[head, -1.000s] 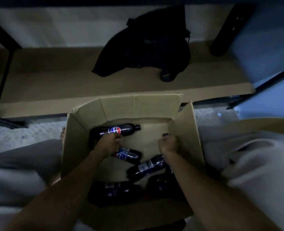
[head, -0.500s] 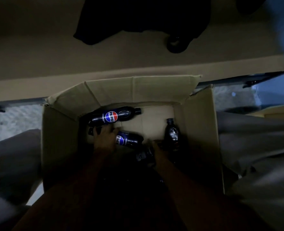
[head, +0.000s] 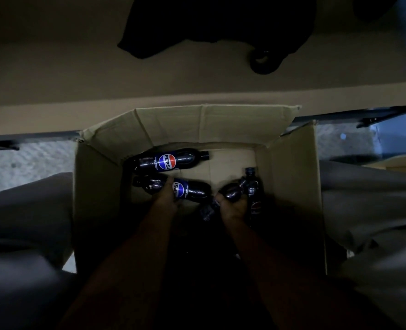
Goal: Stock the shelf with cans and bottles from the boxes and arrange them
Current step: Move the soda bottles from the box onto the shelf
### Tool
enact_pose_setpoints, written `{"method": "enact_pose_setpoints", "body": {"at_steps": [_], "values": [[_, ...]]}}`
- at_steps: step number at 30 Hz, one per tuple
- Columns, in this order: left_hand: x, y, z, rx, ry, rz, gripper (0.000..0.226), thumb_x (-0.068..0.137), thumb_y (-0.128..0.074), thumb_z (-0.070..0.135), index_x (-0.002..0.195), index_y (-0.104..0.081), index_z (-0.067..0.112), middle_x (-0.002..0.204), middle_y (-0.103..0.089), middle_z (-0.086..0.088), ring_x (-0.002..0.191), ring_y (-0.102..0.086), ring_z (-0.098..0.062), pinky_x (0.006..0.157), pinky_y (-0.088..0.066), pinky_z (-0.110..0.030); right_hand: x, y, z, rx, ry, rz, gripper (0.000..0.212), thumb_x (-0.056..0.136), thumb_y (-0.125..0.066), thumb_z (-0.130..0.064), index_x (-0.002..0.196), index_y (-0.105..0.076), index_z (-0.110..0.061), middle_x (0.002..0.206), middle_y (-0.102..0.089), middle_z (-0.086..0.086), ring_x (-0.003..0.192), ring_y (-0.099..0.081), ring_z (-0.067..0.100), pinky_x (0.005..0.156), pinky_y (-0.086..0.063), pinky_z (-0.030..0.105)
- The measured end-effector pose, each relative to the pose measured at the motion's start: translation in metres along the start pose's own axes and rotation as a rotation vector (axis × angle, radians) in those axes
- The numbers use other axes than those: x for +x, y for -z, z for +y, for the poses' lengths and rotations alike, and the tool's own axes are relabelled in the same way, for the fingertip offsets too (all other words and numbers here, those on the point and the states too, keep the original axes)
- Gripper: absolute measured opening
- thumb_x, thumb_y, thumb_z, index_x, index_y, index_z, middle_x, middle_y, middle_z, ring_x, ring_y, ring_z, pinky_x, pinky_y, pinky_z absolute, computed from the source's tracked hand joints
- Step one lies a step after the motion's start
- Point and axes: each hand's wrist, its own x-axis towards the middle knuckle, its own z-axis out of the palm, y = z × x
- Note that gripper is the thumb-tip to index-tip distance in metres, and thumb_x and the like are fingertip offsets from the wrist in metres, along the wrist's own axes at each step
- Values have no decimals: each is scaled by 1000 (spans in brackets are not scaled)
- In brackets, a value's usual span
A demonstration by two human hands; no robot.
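A: So, status on stocking?

B: Early, I'd say. Both hands are working inside the box (head: 292,186), centre of frame. Left hand (head: 165,200) is wrapping its fingers round a lying bottle (head: 192,190). Right hand (head: 233,207) is clutching another bottle (head: 233,192), dark and blurred, right of centre.

A: Anything on the shelf yet?

B: Shelf (head: 78,75) is running across the top of frame. No cans or bottles are showing on it in this view, only a black bag (head: 221,22) at upper centre.

A: What's left in the box?

B: One bottle (head: 168,160) is lying loose near the far wall, label up. An upright bottle (head: 253,191) is standing just beside the right hand. Near end is sitting in shadow, so can't tell the count there.

A: Cans?

B: None visible. Judging by that, nearly all the placing and arranging is still waiting.
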Motion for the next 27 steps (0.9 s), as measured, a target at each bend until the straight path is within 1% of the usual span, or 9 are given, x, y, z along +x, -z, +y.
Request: {"method": "enact_pose_setpoints", "body": {"at_steps": [2,6,10,12,16,18,20,24,27], "values": [[3,0,4,49,13,-46,53,86,-70,33,130,-52,9,121,-62,-11,89,-60,-24,80,-47,-42,3,1,0,-13,28,-2,74,67,-84,0,133,-50,-1,127,-61,16,116,-59,30,94,-43,28],[11,3,0,-33,41,-64,60,83,-74,32,134,-50,9,128,-60,-13,111,-59,-29,73,-50,-42,8,6,1,-23,55,-13,77,64,-86,-2,133,-51,-3,127,-62,16,117,-60,31,104,-46,44],[14,14,-10,-145,-17,-40,71,72,-84,30,132,-51,12,122,-64,-14,102,-66,-31,59,-58,-41,-1,17,-9,-61,101,-20,77,68,-85,-7,136,-48,-7,128,-62,14,118,-59,30,106,-45,43],[13,22,-12,-134,-69,-49,69,69,-86,27,129,-56,13,119,-67,-13,101,-67,-30,59,-59,-39,-8,20,-17,-93,162,-31,79,69,-85,-9,137,-46,-8,127,-62,14,118,-59,30,106,-45,43],[-18,34,-5,22,-249,-29,61,62,-89,19,116,-62,12,117,-67,-8,102,-66,-29,89,-55,-48,-28,28,-38,-138,298,-74,76,67,-86,-10,134,-49,-11,125,-63,12,113,-61,28,102,-48,38],[-38,37,1,58,-375,-17,48,67,-86,6,108,-61,10,110,-67,-8,97,-65,-28,89,-54,-46,-38,34,-53,-169,375,-100,70,69,-83,-8,131,-53,-11,121,-65,10,109,-61,25,94,-47,29],[-56,40,8,99,-466,-49,52,67,-85,4,113,-61,1,109,-69,-11,96,-66,-28,88,-55,-46,-49,41,-70,-157,453,-126,61,69,-82,-6,124,-57,-13,112,-67,5,103,-62,22,85,-46,28],[-100,43,30,245,-661,-198,51,63,-88,4,109,-68,3,103,-73,-13,94,-70,-27,86,-57,-40,-78,54,-109,-113,603,-208,63,64,-86,-13,120,-59,-20,108,-68,0,98,-64,19,89,-52,32],[-149,41,50,311,-793,-333,50,63,-86,-2,109,-65,2,103,-73,-12,88,-71,-22,74,-57,-30,-103,67,-139,-112,718,-296,71,50,-85,-36,116,-59,-30,100,-72,-8,93,-69,14,90,-56,43]]}}
